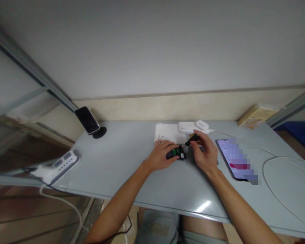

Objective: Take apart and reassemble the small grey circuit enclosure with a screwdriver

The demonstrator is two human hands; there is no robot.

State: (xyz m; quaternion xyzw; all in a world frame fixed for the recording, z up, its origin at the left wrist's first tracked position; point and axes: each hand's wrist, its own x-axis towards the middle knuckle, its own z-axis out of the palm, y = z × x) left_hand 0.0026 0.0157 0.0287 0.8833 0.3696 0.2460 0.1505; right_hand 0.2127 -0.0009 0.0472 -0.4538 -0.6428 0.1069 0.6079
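Both forearms reach in from the lower edge, nearest the camera, over the grey table. Left hand: fingers spread and curved, thumb and fingertips gripping a small black device, green circuitry exposed. Device lies between the hands, just in front of a white sheet; specks on the sheet too small to identify. Right hand: thumb and fingers pinched around a dark screwdriver-like tool, tilted, lower end toward the device; tip contact cannot be made out. Step in hand, as judged: tool work on the opened device. Next move appears to call for a firm left grip, a well-seated tip, light pressure.
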